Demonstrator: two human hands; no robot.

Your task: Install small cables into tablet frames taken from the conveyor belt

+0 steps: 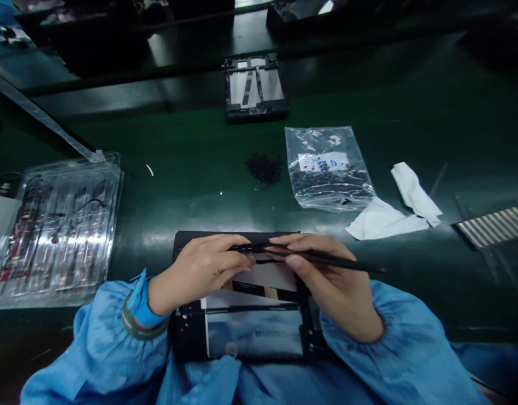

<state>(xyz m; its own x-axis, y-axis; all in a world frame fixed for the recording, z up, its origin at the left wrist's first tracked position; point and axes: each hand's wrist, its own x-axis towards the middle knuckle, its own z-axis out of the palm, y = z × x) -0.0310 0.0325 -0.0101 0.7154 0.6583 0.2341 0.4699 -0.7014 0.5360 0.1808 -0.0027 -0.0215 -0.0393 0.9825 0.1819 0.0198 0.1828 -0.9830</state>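
Note:
A black device frame with a shiny inner panel (250, 332) lies on the green bench right in front of me. My left hand (199, 270) rests on its upper part, fingers curled and pressed down on a thin dark part near the top edge. My right hand (330, 287) is closed around a slim black stick tool (338, 261) whose tip meets the left fingertips over the frame. Both arms wear blue sleeves, and a wrist strap shows on the left.
A clear plastic tray of small parts (56, 230) sits at the left. A pile of tiny black screws (264, 167) and a clear bag of screws (328, 169) lie ahead. White wipes (393, 211) are to the right, another black frame (254, 87) farther back.

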